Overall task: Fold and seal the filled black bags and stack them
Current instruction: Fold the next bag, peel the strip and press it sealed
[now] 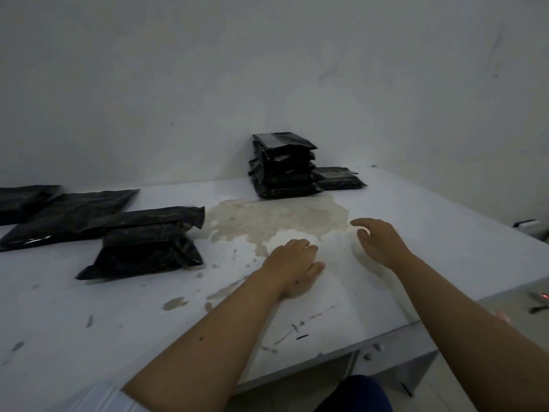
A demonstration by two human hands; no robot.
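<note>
A stack of several sealed black bags (282, 168) stands at the back of the white table (430, 233), against the wall, with one more sealed bag (338, 179) lying flat to its right. On the left lie unsealed filled black bags: the nearest (145, 245) has its long flap reaching right, another (74, 215) lies behind it, and a third (23, 200) sits at the left edge. My left hand (292, 267) rests palm down on the table, holding nothing. My right hand (378, 240) hovers just above the table, fingers loosely curved and holding nothing.
A large brownish worn patch (267, 218) marks the tabletop between the hands and the stack. The table's front edge runs diagonally at the lower right, with floor and small objects (537, 301) beyond it. A plain white wall stands behind.
</note>
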